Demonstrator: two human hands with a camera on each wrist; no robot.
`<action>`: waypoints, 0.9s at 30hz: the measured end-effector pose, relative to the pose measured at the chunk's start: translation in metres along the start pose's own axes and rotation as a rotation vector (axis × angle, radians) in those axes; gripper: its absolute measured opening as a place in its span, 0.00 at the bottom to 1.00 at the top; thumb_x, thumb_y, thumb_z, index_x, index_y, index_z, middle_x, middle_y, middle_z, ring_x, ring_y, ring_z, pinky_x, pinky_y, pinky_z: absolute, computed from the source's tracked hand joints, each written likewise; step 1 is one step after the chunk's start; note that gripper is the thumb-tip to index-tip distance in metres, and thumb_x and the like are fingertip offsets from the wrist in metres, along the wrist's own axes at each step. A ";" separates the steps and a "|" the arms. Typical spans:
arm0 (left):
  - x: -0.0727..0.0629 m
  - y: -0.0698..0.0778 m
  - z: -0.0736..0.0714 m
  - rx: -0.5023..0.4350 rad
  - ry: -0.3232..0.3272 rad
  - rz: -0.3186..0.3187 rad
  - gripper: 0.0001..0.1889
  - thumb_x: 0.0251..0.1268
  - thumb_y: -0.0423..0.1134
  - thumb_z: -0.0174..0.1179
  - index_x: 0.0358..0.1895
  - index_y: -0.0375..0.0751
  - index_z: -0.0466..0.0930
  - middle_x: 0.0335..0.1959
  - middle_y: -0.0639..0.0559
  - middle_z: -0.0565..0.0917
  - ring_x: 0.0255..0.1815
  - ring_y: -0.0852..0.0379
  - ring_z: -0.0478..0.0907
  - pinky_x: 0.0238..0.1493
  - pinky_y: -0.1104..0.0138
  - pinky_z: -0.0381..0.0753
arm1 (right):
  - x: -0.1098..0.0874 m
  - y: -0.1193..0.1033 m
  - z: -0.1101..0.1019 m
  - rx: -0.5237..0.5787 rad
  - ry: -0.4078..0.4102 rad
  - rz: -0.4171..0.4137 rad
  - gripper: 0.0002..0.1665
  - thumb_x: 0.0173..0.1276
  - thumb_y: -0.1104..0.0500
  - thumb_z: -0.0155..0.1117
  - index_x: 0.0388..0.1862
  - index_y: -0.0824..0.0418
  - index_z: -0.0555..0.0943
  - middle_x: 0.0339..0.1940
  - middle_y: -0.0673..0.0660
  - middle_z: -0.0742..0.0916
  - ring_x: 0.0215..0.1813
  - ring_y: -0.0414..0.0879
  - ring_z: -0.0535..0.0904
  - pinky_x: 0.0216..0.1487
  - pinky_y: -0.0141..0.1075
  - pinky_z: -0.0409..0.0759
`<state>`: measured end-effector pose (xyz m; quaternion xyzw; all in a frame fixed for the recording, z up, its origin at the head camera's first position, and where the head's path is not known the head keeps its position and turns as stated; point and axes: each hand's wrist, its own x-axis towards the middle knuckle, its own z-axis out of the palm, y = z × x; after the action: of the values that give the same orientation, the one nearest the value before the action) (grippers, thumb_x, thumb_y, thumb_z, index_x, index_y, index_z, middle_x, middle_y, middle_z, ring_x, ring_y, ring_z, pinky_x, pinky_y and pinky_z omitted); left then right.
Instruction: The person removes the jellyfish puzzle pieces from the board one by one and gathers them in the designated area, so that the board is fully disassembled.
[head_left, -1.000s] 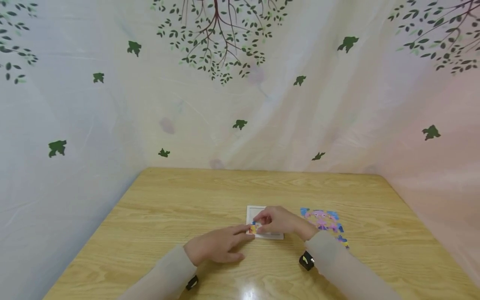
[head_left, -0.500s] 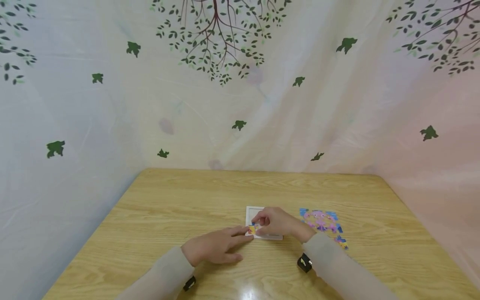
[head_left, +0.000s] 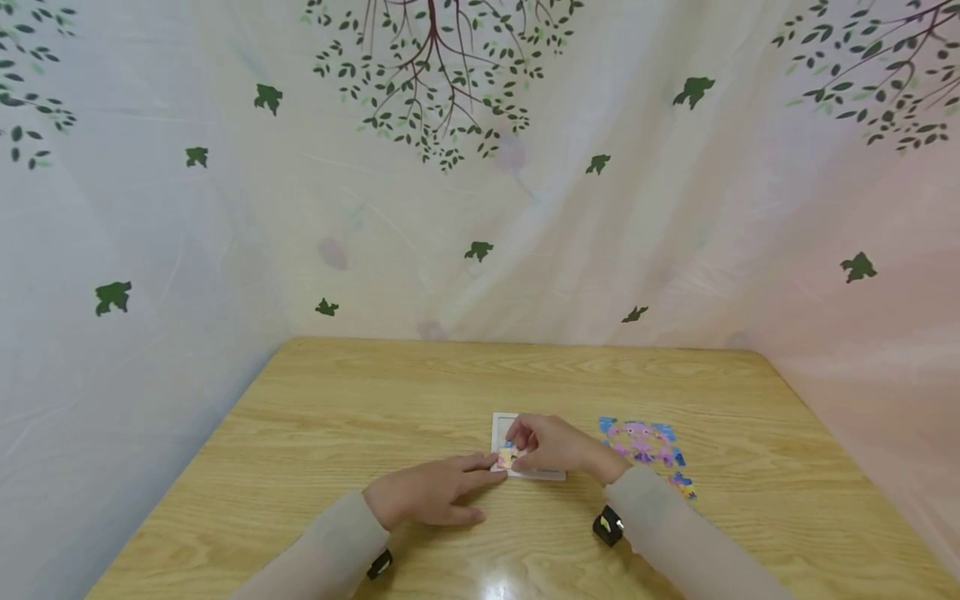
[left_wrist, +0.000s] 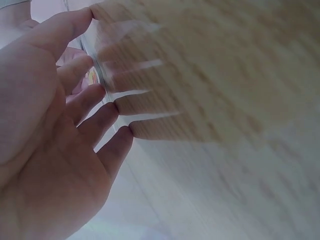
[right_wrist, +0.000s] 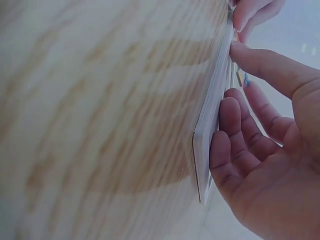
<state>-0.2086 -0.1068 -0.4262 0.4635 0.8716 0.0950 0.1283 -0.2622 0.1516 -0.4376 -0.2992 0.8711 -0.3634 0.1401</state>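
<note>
A small white-rimmed puzzle tray (head_left: 551, 476) lies flat on the table in the head view. At its near left corner sits a yellow, pink and blue puzzle piece (head_left: 507, 457), which my right hand (head_left: 558, 443) pinches between thumb and index finger. Blue shows on the piece's edge (right_wrist: 245, 79) in the right wrist view, and my other right fingers rest along the tray. My left hand (head_left: 431, 493) lies low with its fingers extended, fingertips right at the tray's left rim. Part of the tray's inside is hidden beneath my right hand.
To the right of the tray lie several puzzle pieces (head_left: 639, 435) forming a pink cartoon figure on blue. Further yellow and blue pieces (head_left: 682, 482) show beside my right sleeve. Behind the wooden table (head_left: 337, 400) hangs a leaf-patterned cloth (head_left: 405, 275).
The puzzle piece has shifted slightly under my right fingertips and looks paler, its angle changed a little. My left hand stays at the tray's rim.
</note>
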 end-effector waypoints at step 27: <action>0.002 0.002 0.000 -0.024 -0.040 -0.084 0.32 0.78 0.51 0.59 0.81 0.51 0.65 0.82 0.47 0.63 0.81 0.49 0.60 0.78 0.57 0.64 | -0.029 0.017 -0.032 0.070 0.043 0.023 0.13 0.72 0.57 0.70 0.49 0.60 0.78 0.34 0.51 0.86 0.35 0.43 0.78 0.35 0.33 0.76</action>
<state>-0.2082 -0.1035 -0.4256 0.4265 0.8864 0.0909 0.1551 -0.2619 0.1968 -0.4266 -0.2760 0.8640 -0.3985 0.1359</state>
